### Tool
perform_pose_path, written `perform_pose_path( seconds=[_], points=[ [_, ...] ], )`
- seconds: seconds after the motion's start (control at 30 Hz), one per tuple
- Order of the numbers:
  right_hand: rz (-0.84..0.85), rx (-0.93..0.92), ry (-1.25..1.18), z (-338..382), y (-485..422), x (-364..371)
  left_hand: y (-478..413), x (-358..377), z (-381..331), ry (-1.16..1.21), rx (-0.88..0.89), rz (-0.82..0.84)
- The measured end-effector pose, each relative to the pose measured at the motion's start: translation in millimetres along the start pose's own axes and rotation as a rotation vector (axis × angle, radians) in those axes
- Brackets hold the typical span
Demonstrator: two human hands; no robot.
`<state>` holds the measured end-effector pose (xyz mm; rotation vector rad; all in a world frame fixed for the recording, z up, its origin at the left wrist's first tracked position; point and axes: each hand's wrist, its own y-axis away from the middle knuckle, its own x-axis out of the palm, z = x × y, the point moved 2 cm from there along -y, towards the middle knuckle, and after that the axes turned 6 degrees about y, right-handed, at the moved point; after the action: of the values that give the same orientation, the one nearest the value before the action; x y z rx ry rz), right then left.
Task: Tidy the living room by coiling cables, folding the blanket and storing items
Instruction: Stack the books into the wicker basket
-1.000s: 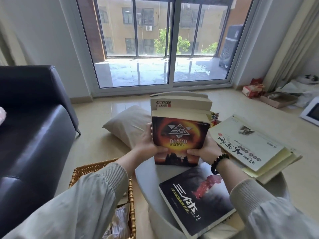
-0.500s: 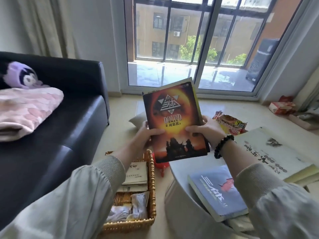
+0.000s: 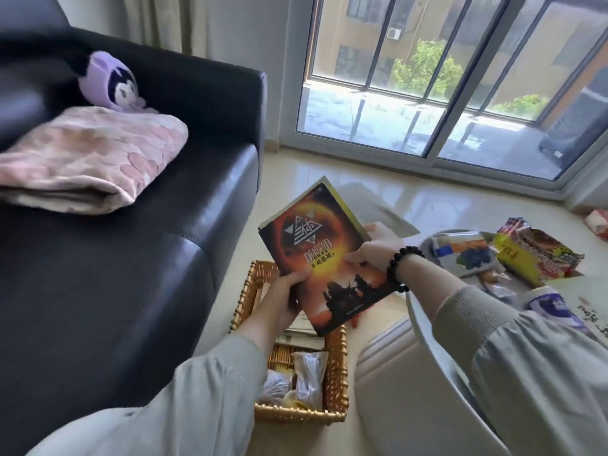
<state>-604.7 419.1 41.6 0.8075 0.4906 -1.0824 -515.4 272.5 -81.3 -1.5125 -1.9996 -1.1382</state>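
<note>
both hands hold the orange-covered book (image 3: 324, 258) tilted just above the wicker basket (image 3: 297, 416), which sits on the floor beside the sofa (image 3: 131, 258). the left hand (image 3: 288, 292) curls round its lower-left edge and the right hand (image 3: 370, 255) pinches its right edge. to store it well, level the book, square it with the basket walls and lower it flat onto the booklets (image 3: 297, 330), clear of the plastic bags (image 3: 309, 376), not dropped.

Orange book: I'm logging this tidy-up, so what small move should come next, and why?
Probably lower the orange book flat into the wicker basket: the left hand and right hand both hold it tilted over the basket, which already stores bags.
</note>
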Motion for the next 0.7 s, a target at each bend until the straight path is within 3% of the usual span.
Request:
perform_pose_path(
  seconds=[0.37, 0.7],
  points=[
    [0.300, 0.128, 0.677, -25.8, -107.1, 116.2, -45.9, -97.8, 69.4, 0.224, -0.317, -0.360],
    [0.465, 0.125, 0.691, -65.3, -180.4, 166.2, -95.4, -132.1, 111.4, 0.192, -0.451, -0.511]
  ],
)
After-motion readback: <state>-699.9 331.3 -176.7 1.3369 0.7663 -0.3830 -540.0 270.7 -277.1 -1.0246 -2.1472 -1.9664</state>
